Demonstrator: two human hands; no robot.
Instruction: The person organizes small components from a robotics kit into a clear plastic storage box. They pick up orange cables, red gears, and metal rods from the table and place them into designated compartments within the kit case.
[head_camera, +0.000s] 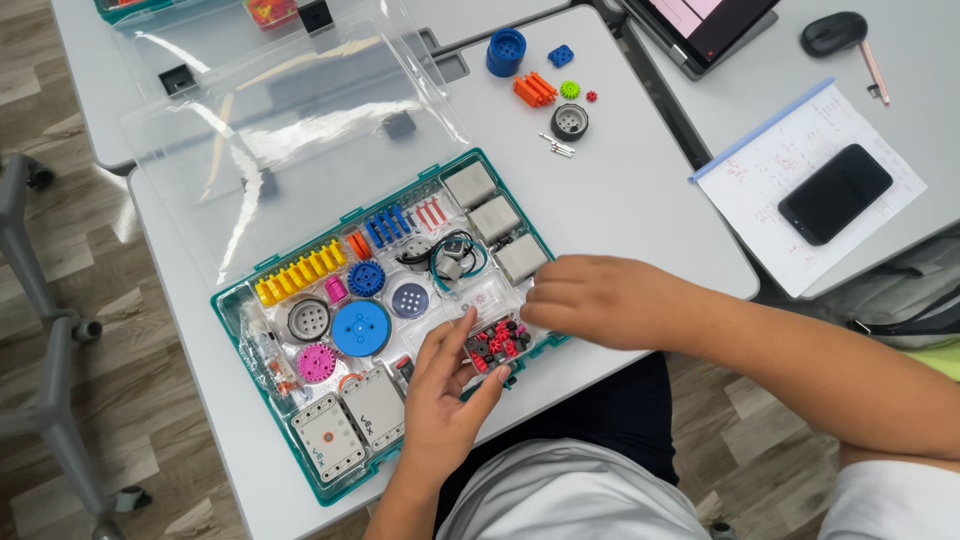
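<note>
Both hands work at the compartment of small red and black connectors (497, 342) in the open teal parts tray (232, 318), left hand (440, 395) loosely spread beside it, right hand (590, 300) curled over its edge, grasp hidden, few parts laid out, most still in the tray

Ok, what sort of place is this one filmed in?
Probably a classroom or learning workshop. Pale grey desks are pushed together, a green plastic compartment tray of colourful gears and building parts lies open under both hands, and a handwritten worksheet with a black phone sits on the neighbouring desk.
</note>
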